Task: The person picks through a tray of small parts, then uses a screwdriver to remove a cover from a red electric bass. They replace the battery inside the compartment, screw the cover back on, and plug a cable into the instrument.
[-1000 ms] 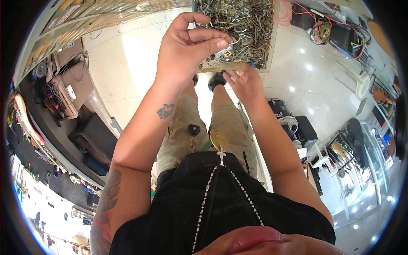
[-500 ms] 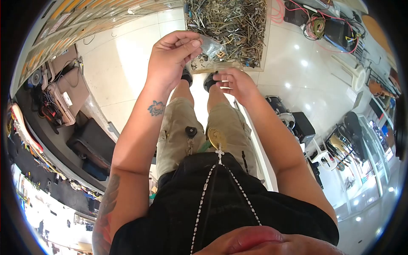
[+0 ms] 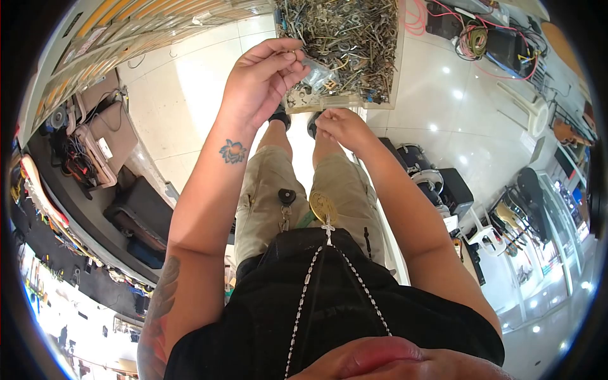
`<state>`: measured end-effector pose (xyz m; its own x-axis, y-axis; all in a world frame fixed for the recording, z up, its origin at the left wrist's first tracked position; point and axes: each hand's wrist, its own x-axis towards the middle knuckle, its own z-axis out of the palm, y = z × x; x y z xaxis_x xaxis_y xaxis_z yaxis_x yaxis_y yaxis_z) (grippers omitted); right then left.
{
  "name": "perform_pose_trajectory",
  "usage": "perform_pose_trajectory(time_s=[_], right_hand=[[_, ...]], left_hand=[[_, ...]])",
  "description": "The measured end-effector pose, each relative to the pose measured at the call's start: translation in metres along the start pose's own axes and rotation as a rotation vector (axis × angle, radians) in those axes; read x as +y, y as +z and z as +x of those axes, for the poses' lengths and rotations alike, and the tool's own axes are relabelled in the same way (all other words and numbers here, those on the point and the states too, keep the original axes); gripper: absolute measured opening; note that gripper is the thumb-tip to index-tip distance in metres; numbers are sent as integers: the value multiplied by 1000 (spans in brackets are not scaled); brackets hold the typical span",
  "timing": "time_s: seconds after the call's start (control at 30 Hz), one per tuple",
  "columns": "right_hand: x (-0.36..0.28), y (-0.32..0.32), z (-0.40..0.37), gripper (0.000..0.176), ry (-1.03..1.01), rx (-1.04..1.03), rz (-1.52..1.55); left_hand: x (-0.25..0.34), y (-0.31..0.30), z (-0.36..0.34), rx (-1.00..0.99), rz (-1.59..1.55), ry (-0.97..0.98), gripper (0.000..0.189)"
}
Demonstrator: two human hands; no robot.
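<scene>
My left hand (image 3: 263, 76) is raised over the near left corner of a shallow box (image 3: 391, 95) full of loose screws and small metal hardware (image 3: 354, 44). Its thumb and index finger pinch together at a tiny spot I cannot make out; the other fingers curl loosely. A clear plastic bag (image 3: 318, 76) shows just beside those fingertips and appears to lie on the hardware. My right hand (image 3: 342, 128) is at the box's near edge, above my right shoe, its fingers drawn together. Whatever they hold, if anything, is hidden.
Slatted panels (image 3: 126, 31) stand at the upper left, with brown cases (image 3: 107, 139) below them. Coiled cables (image 3: 472, 41) lie at the upper right. Drums (image 3: 418, 161) and a white stool (image 3: 532, 114) are on the right, with guitars (image 3: 516, 215) farther down.
My right hand has closed its spread fingers and moved slightly down. My left hand has risen slightly, its fingertips shifting up from the bag. The view has shifted slightly.
</scene>
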<state>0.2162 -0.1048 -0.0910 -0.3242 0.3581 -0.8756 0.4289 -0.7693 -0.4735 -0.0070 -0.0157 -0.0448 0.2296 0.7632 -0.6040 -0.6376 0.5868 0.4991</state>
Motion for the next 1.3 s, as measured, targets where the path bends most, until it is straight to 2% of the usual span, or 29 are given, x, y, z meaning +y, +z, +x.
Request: perform_pose_trajectory(time_s=[0.2, 0.27, 0.3, 0.37, 0.4, 0.47, 0.53, 0.57, 0.6, 0.67, 0.7, 0.73, 0.77, 0.8, 0.87, 0.9, 0.97, 1.1, 1.17, 1.3], right_hand=[[6, 3, 6, 25, 14, 70, 181], [-2, 4, 1, 26, 146, 125, 409], [0, 3, -1, 26, 144, 125, 408], [5, -3, -5, 32, -104, 44, -179], [-3, -6, -13, 32, -106, 43, -180], [-44, -16, -41, 23, -321, -97, -561], [-85, -34, -51, 21, -327, -68, -542], [-103, -44, -51, 19, -331, 37, -496], [-119, -50, -46, 17, -400, 249, -469], [-136, -66, -22, 20, -687, 652, -578], [-154, -68, -18, 20, -688, 653, -581], [-175, -67, -15, 13, -616, 669, -712], [-186, -67, -9, 13, -540, 679, -839], [-185, -70, 2, 13, -540, 673, -838], [-182, -74, 24, 12, -758, 696, -1172], [-183, -73, 28, 12, -763, 694, -1172], [-183, -69, 35, 10, -623, 692, -1226], [-183, -63, 34, 11, -669, 696, -1225], [-186, -59, 33, 11, -562, 706, -1189], [-183, -53, 39, 11, -536, 742, -1088]], left_hand=[[1, -2, 2, 9, 65, -66, 27], [4, -2, 1, 25, 77, -75, 28], [5, -2, 1, 25, 80, -76, 29], [7, -2, 1, 25, 82, -76, 29], [9, -1, 1, 49, 131, -66, 28], [11, 1, 0, 80, 180, -54, 27], [11, 0, -2, 71, 269, -33, 25], [9, -1, -4, 74, 266, -40, 25], [8, -2, -5, 79, 248, -47, 24], [5, -3, -4, 78, 227, -50, 23], [2, -6, -5, 72, 202, -52, 23], [1, -9, -6, 69, 178, -52, 23], [-1, -10, -7, 74, 178, -51, 23], [-2, -10, -9, 86, 171, -49, 23], [-5, -9, -11, 99, 167, -42, 22], [-5, -9, -13, 96, 144, -40, 22], [-5, -11, -16, 99, 117, -36, 22], [-8, -20, -18, 103, 91, -23, 20], [-9, -24, -18, 102, 78, -20, 20], [-11, -24, -22, 131, 59, -46, 20]])
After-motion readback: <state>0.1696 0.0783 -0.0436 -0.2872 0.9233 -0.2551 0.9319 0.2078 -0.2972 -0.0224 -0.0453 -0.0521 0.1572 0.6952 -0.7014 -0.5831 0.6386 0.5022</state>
